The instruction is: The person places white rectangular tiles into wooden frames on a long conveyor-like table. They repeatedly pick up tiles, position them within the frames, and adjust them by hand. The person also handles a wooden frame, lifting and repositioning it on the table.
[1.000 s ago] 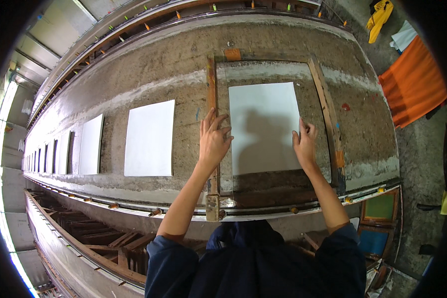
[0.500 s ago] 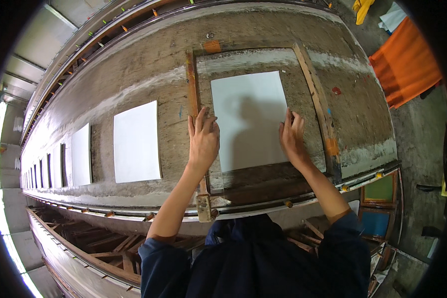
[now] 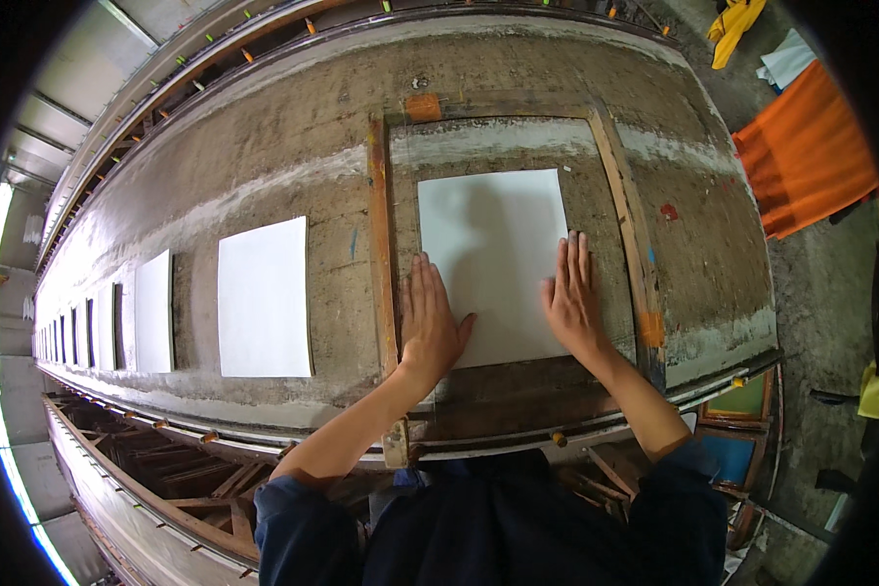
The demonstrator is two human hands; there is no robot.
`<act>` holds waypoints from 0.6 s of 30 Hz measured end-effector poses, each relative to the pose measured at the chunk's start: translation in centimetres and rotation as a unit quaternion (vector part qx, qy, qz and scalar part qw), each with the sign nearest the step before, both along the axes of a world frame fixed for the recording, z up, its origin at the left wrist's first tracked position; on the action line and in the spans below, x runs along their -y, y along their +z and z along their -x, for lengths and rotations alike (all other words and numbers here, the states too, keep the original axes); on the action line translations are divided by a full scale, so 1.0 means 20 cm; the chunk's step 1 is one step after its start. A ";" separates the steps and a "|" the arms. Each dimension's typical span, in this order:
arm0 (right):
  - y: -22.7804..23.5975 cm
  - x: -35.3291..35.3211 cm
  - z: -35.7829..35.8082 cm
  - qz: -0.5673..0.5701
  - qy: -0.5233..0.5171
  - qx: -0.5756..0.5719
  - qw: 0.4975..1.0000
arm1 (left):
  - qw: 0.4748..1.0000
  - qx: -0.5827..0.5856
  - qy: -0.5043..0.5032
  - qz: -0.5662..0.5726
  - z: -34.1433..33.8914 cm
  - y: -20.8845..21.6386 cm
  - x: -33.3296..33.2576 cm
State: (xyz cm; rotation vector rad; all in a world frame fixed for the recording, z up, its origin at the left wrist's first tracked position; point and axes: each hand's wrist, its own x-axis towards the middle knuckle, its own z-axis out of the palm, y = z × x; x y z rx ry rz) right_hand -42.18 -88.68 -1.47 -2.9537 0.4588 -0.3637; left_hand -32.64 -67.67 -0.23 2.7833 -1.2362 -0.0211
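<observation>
A white rectangular sheet (image 3: pixel 498 264) lies on the long, stained brown table (image 3: pixel 713 225), inside a worn wooden frame (image 3: pixel 615 166). My left hand (image 3: pixel 432 317) rests flat along the sheet's left edge, fingers extended together and thumb out over the white surface. On the right edge lies my right hand (image 3: pixel 574 301), its fingers stretched out flat and its thumb angled inward. Neither hand grips anything. A shadow falls across the sheet. Orange tape (image 3: pixel 422 107) marks the frame's far left corner.
Several more white sheets, the nearest one (image 3: pixel 264 298) left of the frame, run in a row down the table. A metal rail with small stops (image 3: pixel 560 439) follows the near edge. An orange cloth (image 3: pixel 806 151) hangs at the far right.
My fingers, bent and raised at the sheet's sides before, are now flattened onto its edges. Both hands appear lower in the picture, and the whole view has shifted slightly.
</observation>
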 end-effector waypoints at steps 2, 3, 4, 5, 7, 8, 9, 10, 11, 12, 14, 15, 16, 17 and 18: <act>0.03 -0.01 -0.06 0.000 0.023 0.009 1.000 | 0.997 -0.025 -0.005 0.073 -0.06 0.00 0.04; 0.02 0.00 -0.10 -0.011 0.028 0.021 0.999 | 0.994 -0.038 -0.008 0.107 -0.10 -0.01 0.07; 0.01 0.03 -0.15 -0.022 0.031 0.032 0.999 | 0.992 -0.033 -0.011 0.121 -0.16 -0.01 0.13; -0.01 0.05 -0.21 -0.035 0.038 0.042 0.998 | 0.991 -0.029 -0.012 0.134 -0.23 -0.02 0.20; 0.01 0.09 -0.31 -0.008 0.057 0.025 0.998 | 0.989 -0.011 -0.022 0.147 -0.37 -0.05 0.31; 0.01 0.12 -0.36 0.008 0.064 0.019 0.998 | 0.989 0.005 -0.033 0.146 -0.45 -0.06 0.37; -0.01 0.14 -0.39 0.008 0.070 0.022 0.997 | 0.988 0.021 -0.044 0.144 -0.49 -0.07 0.41; -0.01 0.15 -0.40 0.001 0.072 0.016 0.997 | 0.989 0.022 -0.042 0.143 -0.51 -0.08 0.44; 0.00 0.16 -0.41 -0.008 0.074 0.009 0.997 | 0.989 0.021 -0.040 0.140 -0.53 -0.08 0.47; 0.00 0.16 -0.42 -0.017 0.077 0.003 0.997 | 0.990 0.021 -0.037 0.136 -0.55 -0.08 0.49; 0.04 0.17 -0.47 0.013 0.093 -0.007 0.996 | 0.992 0.041 -0.047 0.110 -0.56 -0.07 0.50; 0.05 0.16 -0.49 0.027 0.103 -0.013 0.994 | 0.993 0.049 -0.051 0.097 -0.55 -0.07 0.49; 0.02 0.16 -0.52 0.031 0.119 -0.013 0.992 | 0.994 0.045 -0.049 0.091 -0.54 -0.09 0.48; 0.01 0.18 -0.58 0.037 0.127 -0.006 0.991 | 0.993 0.048 -0.057 0.087 -0.54 -0.09 0.50; 0.00 0.20 -0.63 0.044 0.140 0.005 0.989 | 0.993 0.055 -0.058 0.083 -0.55 -0.08 0.50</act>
